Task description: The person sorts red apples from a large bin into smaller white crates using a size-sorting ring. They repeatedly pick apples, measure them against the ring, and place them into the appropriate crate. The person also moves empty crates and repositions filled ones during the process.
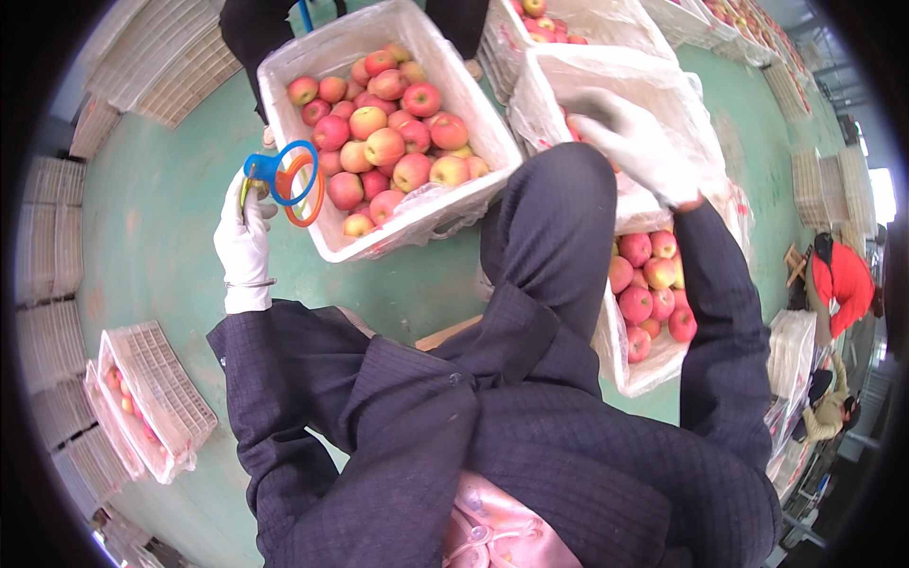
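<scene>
My left hand (245, 234), in a white glove, grips a set of plastic ring gauges by the handle end; its blue ring (297, 172) and orange ring reach over the left rim of a lined crate (515, 160) full of red and yellow apples (385, 146). My right hand (625, 138), also gloved and somewhat blurred, is over a second lined crate (682, 92) beyond my raised knee. Red fruit shows beneath its fingers, but whether it grips an apple is unclear. A third crate (616, 355) with apples (635, 304) lies below my right forearm.
Another apple crate (639, 28) stands at the top, near a person's dark-clad legs (259, 35). Crates with apples (153, 405) sit at the left on the green floor. Stacked crates (50, 248) line the left edge. Two people, one in a red top (845, 287), are at the far right.
</scene>
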Demonstrator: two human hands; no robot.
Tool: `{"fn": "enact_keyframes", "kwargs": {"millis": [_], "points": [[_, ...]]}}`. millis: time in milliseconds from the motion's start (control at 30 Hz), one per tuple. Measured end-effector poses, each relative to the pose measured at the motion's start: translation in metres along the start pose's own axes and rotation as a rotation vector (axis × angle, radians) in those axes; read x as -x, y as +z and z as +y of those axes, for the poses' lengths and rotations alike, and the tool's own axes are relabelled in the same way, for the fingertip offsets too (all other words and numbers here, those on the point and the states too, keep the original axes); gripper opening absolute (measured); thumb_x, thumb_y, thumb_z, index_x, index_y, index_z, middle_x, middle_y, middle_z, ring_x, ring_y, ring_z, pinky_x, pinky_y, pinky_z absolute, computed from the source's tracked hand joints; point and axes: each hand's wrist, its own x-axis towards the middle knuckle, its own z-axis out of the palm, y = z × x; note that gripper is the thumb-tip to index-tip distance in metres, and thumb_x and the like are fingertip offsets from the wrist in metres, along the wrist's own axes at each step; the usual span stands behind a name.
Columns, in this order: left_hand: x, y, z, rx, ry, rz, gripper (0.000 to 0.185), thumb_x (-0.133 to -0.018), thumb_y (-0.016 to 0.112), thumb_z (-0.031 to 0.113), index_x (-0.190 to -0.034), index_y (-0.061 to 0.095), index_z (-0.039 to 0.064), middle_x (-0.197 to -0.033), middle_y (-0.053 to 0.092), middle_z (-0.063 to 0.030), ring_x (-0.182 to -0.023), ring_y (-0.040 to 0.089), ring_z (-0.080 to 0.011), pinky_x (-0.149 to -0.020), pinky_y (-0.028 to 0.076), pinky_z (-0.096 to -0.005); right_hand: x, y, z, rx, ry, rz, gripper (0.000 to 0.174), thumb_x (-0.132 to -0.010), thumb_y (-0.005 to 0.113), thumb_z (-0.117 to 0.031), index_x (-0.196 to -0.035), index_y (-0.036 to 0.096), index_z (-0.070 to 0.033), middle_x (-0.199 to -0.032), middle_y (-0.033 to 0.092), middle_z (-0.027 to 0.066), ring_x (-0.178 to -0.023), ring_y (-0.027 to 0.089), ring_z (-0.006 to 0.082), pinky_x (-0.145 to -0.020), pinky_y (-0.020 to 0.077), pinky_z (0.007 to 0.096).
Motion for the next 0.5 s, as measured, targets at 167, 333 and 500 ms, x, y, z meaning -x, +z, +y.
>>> {"fn": "enact_keyframes", "kwargs": {"millis": [167, 333, 500], "points": [[-0.004, -0.006, 0.010, 0.016, -0.013, 0.062, 0.032, -0.099, 0.052, 0.010, -0.131, 0.059, 0.014, -0.095, 0.072, -0.0036, -0.068, 0.066, -0.0070, -0.059, 0.049, -0.0217, -0.121, 0.135, -0.076, 0.046, -0.429, -0.538, 0.039, -0.089, 0.059, -0.028, -0.120, 0.060, -0.004, -0.108, 0.067, 0.0155, -0.097, 0.066, 0.0261, -0.086, 0.0504, 0.0351], [-0.006, -0.016, 0.014, 0.081, -0.078, 0.070, 0.031, -0.099, 0.052, 0.008, -0.129, 0.060, 0.012, -0.097, 0.072, -0.0052, -0.072, 0.068, -0.0087, -0.062, 0.052, -0.0231, -0.149, 0.253, -0.072, 0.371, -0.440, -0.678, 0.032, -0.085, 0.062, -0.027, -0.108, 0.065, -0.005, -0.091, 0.070, 0.0178, -0.084, 0.068, 0.0335, -0.074, 0.0524, 0.0425], [-0.012, -0.023, 0.011, 0.147, -0.040, 0.045, 0.036, -0.096, 0.050, -0.001, -0.130, 0.058, 0.010, -0.103, 0.071, -0.0074, -0.078, 0.070, -0.0121, -0.072, 0.056, -0.0264, -0.165, 0.253, -0.027, 0.556, -0.118, -0.574, 0.040, -0.083, 0.065, -0.035, -0.105, 0.065, -0.002, -0.085, 0.070, 0.0195, -0.076, 0.068, 0.0352, -0.068, 0.0528, 0.0460]]}}
